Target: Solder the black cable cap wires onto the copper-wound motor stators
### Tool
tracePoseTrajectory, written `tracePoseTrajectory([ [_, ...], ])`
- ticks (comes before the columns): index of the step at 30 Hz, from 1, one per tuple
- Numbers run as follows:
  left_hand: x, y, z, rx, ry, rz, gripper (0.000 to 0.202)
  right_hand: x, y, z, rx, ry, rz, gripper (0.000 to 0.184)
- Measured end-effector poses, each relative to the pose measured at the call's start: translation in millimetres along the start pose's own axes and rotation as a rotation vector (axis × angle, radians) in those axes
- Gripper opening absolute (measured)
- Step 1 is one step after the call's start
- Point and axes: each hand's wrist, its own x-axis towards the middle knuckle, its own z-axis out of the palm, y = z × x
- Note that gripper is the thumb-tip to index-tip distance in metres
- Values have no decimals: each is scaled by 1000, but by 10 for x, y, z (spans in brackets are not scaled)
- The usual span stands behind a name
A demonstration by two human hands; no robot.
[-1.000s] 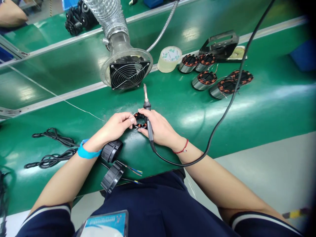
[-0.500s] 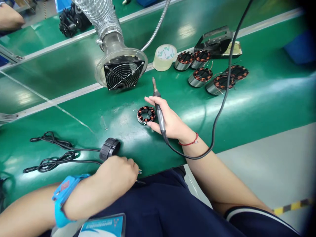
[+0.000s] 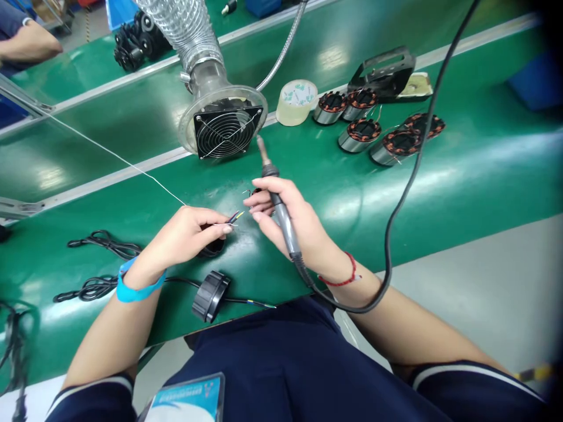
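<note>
My right hand (image 3: 290,220) grips a soldering iron (image 3: 275,196), its tip pointing up towards the fan; the fingertips also rest at a small copper-wound stator (image 3: 254,191), which the hand mostly hides. My left hand (image 3: 187,234) pinches the coloured wire ends (image 3: 234,218) of a cable coming from a black round cap (image 3: 211,246) under its fingers. The wire ends nearly touch my right fingertips. A thin solder wire (image 3: 118,157) runs from the far left towards my left hand.
A fume extractor fan (image 3: 225,130) on a ribbed hose stands behind the hands. A tape roll (image 3: 296,101), several wound stators (image 3: 363,133) and a black stand (image 3: 383,70) lie at the back right. A second black cap (image 3: 211,295) and coiled cables (image 3: 99,264) lie near left. Another person's arm (image 3: 29,44) shows far left.
My left hand came up from the table's near edge with a cap's wire ends and brought them to my right fingertips. My right hand closed over the stator.
</note>
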Motion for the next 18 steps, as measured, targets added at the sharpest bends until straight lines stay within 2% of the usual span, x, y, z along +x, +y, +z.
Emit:
tracePoseTrajectory([
  [4, -35, 21, 9, -5, -46, 63, 34, 26, -122, 153, 158, -38, -27, 41],
  [8, -67, 5, 1, -9, -52, 64, 30, 61, -131, 219, 159, -36, -57, 38],
  [10, -79, 2, 9, -85, 8, 41, 27, 71, -92, 236, 147, -3, -39, 37],
  [13, -71, 14, 38, -265, 200, -3, 27, 70, -9, 255, 175, 62, -9, 41],
  [15, -49, 29, 66, -297, 289, -6, 26, 60, 38, 267, 204, 85, -12, 44],
  [18, -17, 44, 111, -223, 314, 28, 25, 45, 73, 283, 230, 96, -12, 46],
])
